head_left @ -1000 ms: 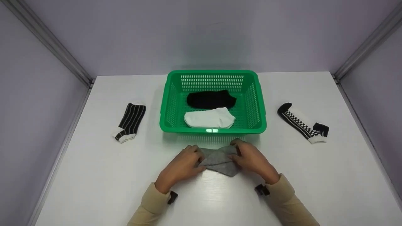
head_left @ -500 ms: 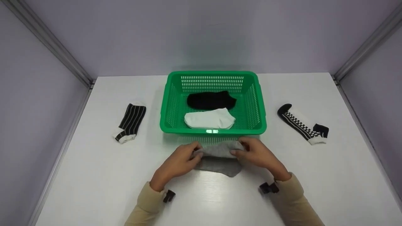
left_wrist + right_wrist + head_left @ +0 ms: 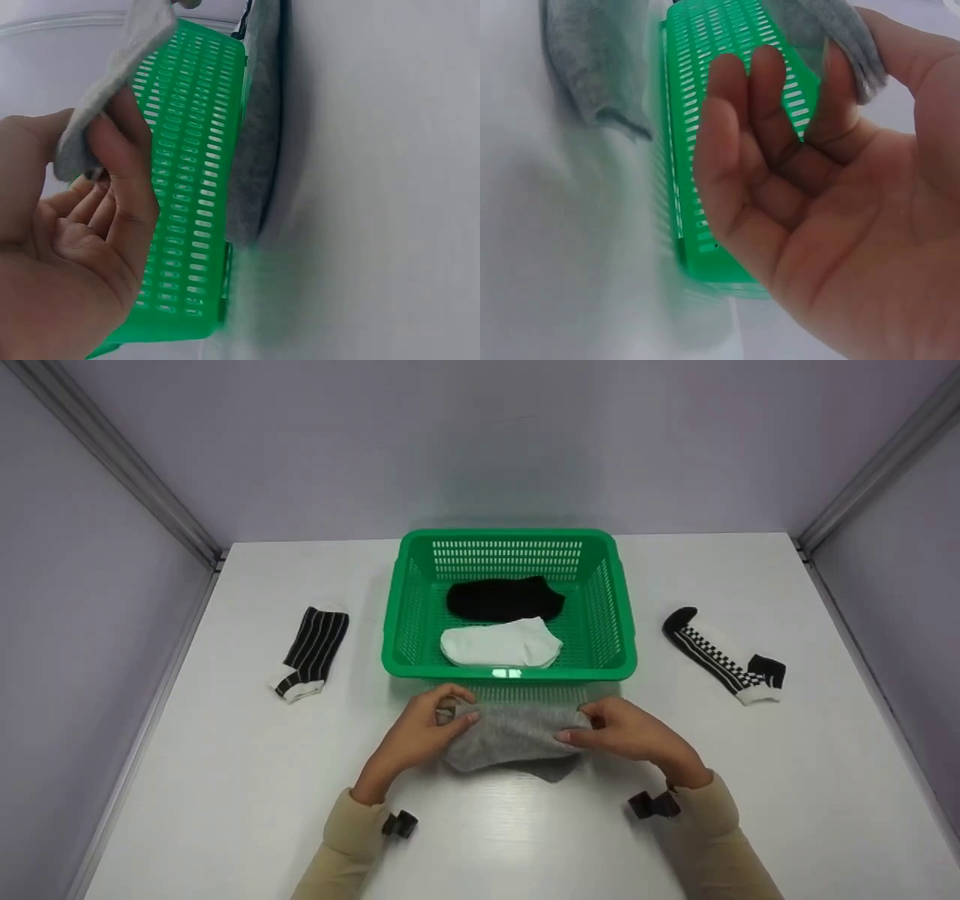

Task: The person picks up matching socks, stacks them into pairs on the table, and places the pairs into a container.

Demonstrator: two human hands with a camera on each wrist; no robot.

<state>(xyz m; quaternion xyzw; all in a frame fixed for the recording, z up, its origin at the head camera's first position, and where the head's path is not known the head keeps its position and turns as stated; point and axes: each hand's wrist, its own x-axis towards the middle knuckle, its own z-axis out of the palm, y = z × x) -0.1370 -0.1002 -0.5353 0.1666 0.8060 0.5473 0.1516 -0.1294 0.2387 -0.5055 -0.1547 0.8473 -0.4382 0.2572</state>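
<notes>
My left hand [image 3: 420, 737] and right hand [image 3: 637, 731] pinch the two ends of a light grey sock [image 3: 517, 729], stretched between them just in front of the green basket. Below it a second grey sock [image 3: 556, 769] lies on the table, mostly covered in the head view. The left wrist view shows the held sock [image 3: 124, 67] between thumb and fingers, raised apart from the lower sock [image 3: 255, 172]. In the right wrist view, thumb and index finger grip the other end [image 3: 840, 34], while the remaining fingers curl loosely around nothing.
The green basket [image 3: 510, 673] contains a black sock [image 3: 506, 598] behind a white sock [image 3: 499, 643]. A black striped sock [image 3: 315, 652] lies at left, a checkered black-and-white sock [image 3: 720, 656] at right. Pale walls [image 3: 517, 450] enclose the white table [image 3: 495, 847].
Both hands have lifted and spread the upper grey sock off the lower one, moving slightly apart. It now hangs flatter and hides most of the lower sock. The basket and other socks stay put.
</notes>
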